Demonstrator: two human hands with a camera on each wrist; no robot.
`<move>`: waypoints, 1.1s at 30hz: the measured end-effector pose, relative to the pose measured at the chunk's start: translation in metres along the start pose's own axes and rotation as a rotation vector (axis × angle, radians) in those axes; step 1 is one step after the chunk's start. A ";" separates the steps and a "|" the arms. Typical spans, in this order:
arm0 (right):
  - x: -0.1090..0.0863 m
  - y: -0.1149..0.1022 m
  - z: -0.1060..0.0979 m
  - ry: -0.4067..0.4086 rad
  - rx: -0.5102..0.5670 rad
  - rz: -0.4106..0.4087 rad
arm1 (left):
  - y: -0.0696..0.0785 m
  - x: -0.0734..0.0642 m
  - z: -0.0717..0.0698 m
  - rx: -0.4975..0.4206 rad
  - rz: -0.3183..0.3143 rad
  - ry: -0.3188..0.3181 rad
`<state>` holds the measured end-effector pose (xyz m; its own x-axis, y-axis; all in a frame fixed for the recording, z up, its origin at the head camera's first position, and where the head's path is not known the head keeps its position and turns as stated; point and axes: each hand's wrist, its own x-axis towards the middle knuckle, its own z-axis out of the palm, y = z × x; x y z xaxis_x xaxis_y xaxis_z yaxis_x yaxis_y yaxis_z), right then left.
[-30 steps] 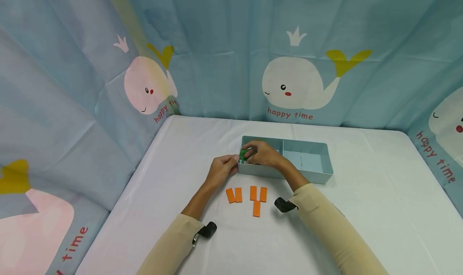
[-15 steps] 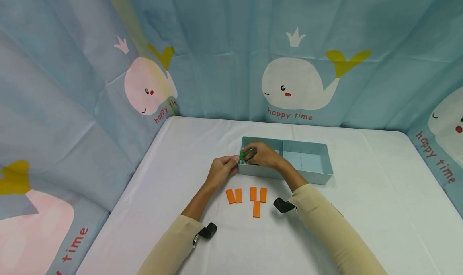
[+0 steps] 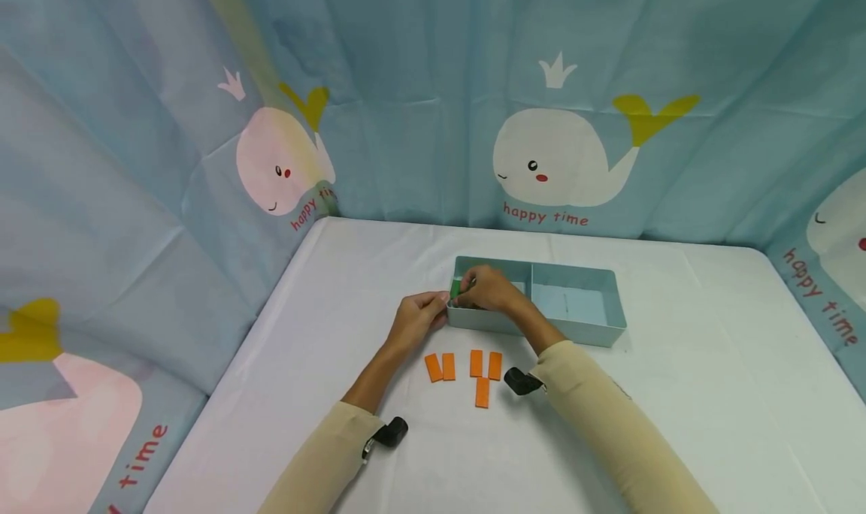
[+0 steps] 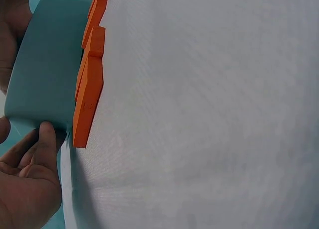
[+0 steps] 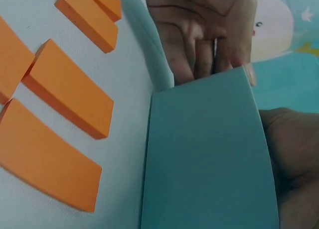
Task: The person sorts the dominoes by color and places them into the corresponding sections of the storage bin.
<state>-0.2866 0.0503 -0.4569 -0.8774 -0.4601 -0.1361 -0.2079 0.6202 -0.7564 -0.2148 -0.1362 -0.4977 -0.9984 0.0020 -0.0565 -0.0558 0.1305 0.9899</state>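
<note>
In the head view a grey-blue box [image 3: 504, 321] with a divider across it stands on the white table. My left hand [image 3: 411, 322] grips its left end, with the thumb by the rim and the fingers against the end wall [image 4: 37, 107]. My right hand [image 3: 489, 288] reaches down into the left compartment and pinches at a green block [image 3: 455, 289] beside the left wall. Part of the green block and the right fingertips are hidden by the hand and the box's front wall. In the right wrist view that wall [image 5: 207, 159] covers the fingers as well.
Several orange blocks [image 3: 482, 392] lie flat on the table in front of the box. The right compartment [image 3: 568, 303] shows its bare floor. A whale-print curtain [image 3: 419, 161] hangs behind and to the left of the white table [image 3: 697, 364].
My right fingers have shifted slightly down and left at the green block, which now shows as an upright piece by the left wall. My left hand stays at the box's end.
</note>
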 end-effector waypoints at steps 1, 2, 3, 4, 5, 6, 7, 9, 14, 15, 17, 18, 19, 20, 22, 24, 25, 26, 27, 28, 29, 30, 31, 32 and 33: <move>0.001 -0.001 0.001 0.003 -0.019 0.003 | 0.000 0.000 0.000 0.000 -0.002 0.001; 0.001 -0.002 0.002 0.003 -0.033 0.002 | 0.000 0.000 0.000 -0.004 -0.008 0.004; 0.001 -0.003 0.003 0.002 -0.042 0.006 | 0.000 0.000 0.000 -0.002 -0.007 0.008; 0.001 -0.004 0.003 0.001 -0.050 0.010 | 0.000 0.000 0.001 -0.001 -0.009 0.009; 0.001 -0.004 0.003 -0.001 -0.053 0.015 | -0.001 0.000 0.001 -0.003 -0.009 0.009; 0.001 -0.004 0.004 -0.003 -0.052 0.016 | -0.001 0.000 0.001 -0.003 -0.009 0.009; 0.000 -0.004 0.003 -0.006 -0.051 0.016 | -0.002 0.001 0.001 -0.003 -0.009 0.009; 0.000 -0.004 0.003 -0.015 -0.045 0.020 | -0.003 0.001 0.001 -0.002 -0.009 0.006; -0.001 -0.004 -0.001 -0.019 -0.030 0.033 | -0.001 0.000 0.001 0.005 -0.013 0.001; -0.001 -0.004 -0.002 -0.017 -0.032 0.033 | -0.001 0.000 0.001 0.008 -0.014 0.002; -0.002 -0.003 -0.004 -0.016 -0.037 0.029 | -0.001 0.000 0.000 0.013 -0.011 0.003; -0.002 -0.003 -0.004 -0.018 -0.042 0.025 | -0.001 0.000 0.000 0.017 -0.011 0.004; -0.002 -0.002 -0.004 -0.020 -0.044 0.024 | -0.001 0.000 0.000 0.020 -0.009 0.005; -0.002 -0.002 -0.004 -0.022 -0.047 0.022 | -0.001 0.000 0.000 0.022 -0.007 0.005; -0.002 -0.001 -0.004 -0.022 -0.057 0.020 | -0.002 0.000 -0.001 0.023 -0.003 0.006; -0.001 0.000 -0.003 -0.024 -0.063 0.019 | -0.002 0.000 -0.001 0.022 -0.002 0.005; -0.001 0.001 -0.002 -0.024 -0.065 0.018 | -0.003 0.000 -0.001 0.019 -0.003 0.004; 0.000 0.001 -0.002 -0.025 -0.065 0.015 | -0.003 0.000 -0.001 0.017 -0.005 0.004; 0.000 0.001 -0.001 -0.026 -0.066 0.012 | -0.003 0.000 -0.001 0.016 -0.007 0.004; 0.000 0.001 -0.001 -0.030 -0.064 0.007 | -0.003 0.000 0.000 0.016 -0.007 0.003; 0.000 0.001 -0.001 -0.031 -0.057 0.003 | -0.003 0.000 0.000 0.014 -0.008 0.000; 0.000 0.001 -0.001 -0.033 -0.051 0.000 | -0.003 0.000 0.000 0.013 -0.010 0.000; -0.001 0.001 -0.002 -0.036 -0.040 -0.003 | -0.003 0.000 0.000 0.011 -0.010 -0.001; -0.001 0.000 -0.002 -0.040 -0.029 -0.005 | -0.003 0.000 0.000 0.010 -0.010 -0.002; -0.002 0.000 -0.003 -0.043 -0.021 -0.006 | -0.002 0.000 0.000 0.010 -0.009 -0.003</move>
<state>-0.2856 0.0530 -0.4545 -0.8570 -0.4901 -0.1595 -0.2223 0.6306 -0.7436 -0.2146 -0.1367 -0.4998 -0.9978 0.0034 -0.0661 -0.0650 0.1405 0.9879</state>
